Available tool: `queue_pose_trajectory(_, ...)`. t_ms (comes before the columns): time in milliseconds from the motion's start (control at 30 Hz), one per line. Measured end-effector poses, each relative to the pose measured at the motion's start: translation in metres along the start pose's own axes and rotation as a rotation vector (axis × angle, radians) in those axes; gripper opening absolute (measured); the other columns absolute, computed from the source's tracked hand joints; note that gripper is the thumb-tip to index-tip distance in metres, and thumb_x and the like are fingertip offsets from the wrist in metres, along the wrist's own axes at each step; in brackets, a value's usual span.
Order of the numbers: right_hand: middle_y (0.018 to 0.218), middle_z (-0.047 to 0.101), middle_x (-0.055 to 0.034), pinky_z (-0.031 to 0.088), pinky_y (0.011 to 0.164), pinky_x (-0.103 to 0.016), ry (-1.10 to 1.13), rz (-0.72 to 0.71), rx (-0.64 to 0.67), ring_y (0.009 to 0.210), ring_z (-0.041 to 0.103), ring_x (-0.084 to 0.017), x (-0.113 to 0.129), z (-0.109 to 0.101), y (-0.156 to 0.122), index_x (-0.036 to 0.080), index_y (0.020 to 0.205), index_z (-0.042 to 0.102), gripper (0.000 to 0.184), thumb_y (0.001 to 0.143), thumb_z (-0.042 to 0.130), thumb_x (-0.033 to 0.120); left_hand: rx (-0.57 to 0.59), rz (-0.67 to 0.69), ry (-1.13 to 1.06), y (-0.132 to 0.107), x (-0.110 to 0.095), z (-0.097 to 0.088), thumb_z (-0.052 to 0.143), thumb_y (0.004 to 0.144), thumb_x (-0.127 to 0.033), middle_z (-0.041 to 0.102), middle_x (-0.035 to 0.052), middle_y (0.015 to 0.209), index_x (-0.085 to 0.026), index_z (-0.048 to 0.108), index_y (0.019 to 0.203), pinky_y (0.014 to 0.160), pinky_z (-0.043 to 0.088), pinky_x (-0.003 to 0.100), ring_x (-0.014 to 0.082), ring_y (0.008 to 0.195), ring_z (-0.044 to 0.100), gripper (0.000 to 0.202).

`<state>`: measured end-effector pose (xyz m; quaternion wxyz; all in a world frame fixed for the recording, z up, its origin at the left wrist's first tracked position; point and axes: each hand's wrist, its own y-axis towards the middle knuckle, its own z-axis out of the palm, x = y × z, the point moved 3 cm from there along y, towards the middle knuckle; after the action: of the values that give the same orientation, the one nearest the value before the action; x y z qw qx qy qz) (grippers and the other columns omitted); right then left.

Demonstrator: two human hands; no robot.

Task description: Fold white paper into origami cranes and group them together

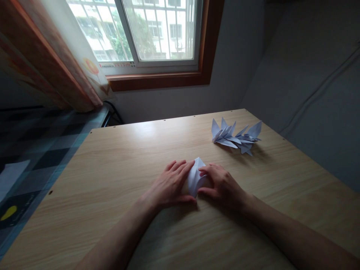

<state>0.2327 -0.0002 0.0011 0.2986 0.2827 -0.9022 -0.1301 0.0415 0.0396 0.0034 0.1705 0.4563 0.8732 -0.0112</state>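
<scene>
The left hand lies low over the wooden table, with its fingers stretched out and its thumb spread away from them. Its pointing finger touches the left side of a white folded paper, and its thumb is by the paper's near tip. The right hand is on the other side. Its fingers are bent, and a finger and the thumb touch the paper; I cannot tell if they pinch it. The folded paper is between the two hands, well in from the table's left and right edges. One pointy end faces the far edge.

A bunch of spiky white paper pieces sits near the table's far right corner. Past the far edge there is a window with bars. A curtain hangs beyond the far left corner. A checked cloth lies beside the left edge, with a white sheet on it.
</scene>
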Motion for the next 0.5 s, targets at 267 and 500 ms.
queue_pose_trajectory(267, 0.095, 0.069, -0.0094, 0.048, 0.083, -0.039, -0.114, 0.137, -0.035, 0.09, 0.063, -0.024, 0.0026, -0.0005, -0.0025, 0.019, 0.069, 0.059, 0.023, 0.087, 0.065, 0.033, -0.077, -0.016, -0.003, 0.0016, -0.0032, -0.0053, 0.064, 0.068, -0.074, 0.057, 0.013, 0.121, -0.021, 0.056, 0.124, 0.102, 0.038, 0.049, 0.0316, 0.114, 0.051, 0.077)
queue_pose_trajectory(500, 0.124, 0.059, -0.0126, 0.045, 0.098, -0.047, -0.08, 0.275, -0.053, 0.114, 0.053, -0.03, -0.0062, 0.001, -0.0027, 0.019, 0.103, 0.062, 0.029, 0.077, 0.074, 0.024, -0.084, -0.052, 0.036, 0.0011, -0.0042, -0.0048, 0.065, 0.076, -0.062, 0.058, 0.0107, 0.117, -0.02, 0.06, 0.108, 0.1, 0.04, 0.047, 0.0288, 0.112, 0.052, 0.053)
